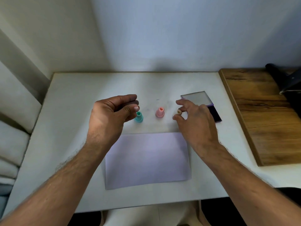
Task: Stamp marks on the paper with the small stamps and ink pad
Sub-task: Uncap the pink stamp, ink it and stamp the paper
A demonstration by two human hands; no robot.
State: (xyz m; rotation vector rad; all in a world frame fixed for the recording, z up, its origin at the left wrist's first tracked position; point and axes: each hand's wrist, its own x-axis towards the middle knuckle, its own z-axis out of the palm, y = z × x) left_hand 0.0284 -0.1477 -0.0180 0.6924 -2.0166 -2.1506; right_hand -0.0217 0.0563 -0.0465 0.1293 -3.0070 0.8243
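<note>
A blank pale lilac paper [147, 160] lies on the white table [68, 121] in front of me. Behind it stand a teal stamp [139, 117] and a pink stamp [160, 112], both upright. My left hand [112, 115] hovers loosely curled just left of the teal stamp, holding nothing. My right hand [193, 121] pinches a small cream stamp [177, 112] between thumb and fingers, right of the pink one. The ink pad [215, 114] lies open behind my right hand, dark pad partly hidden, its clear lid [195, 98] folded back.
A wooden board [260, 115] sits along the table's right side, with a black object [290, 84] on its far corner. A wall stands close behind the table. White cushions [13, 141] lie off the left edge.
</note>
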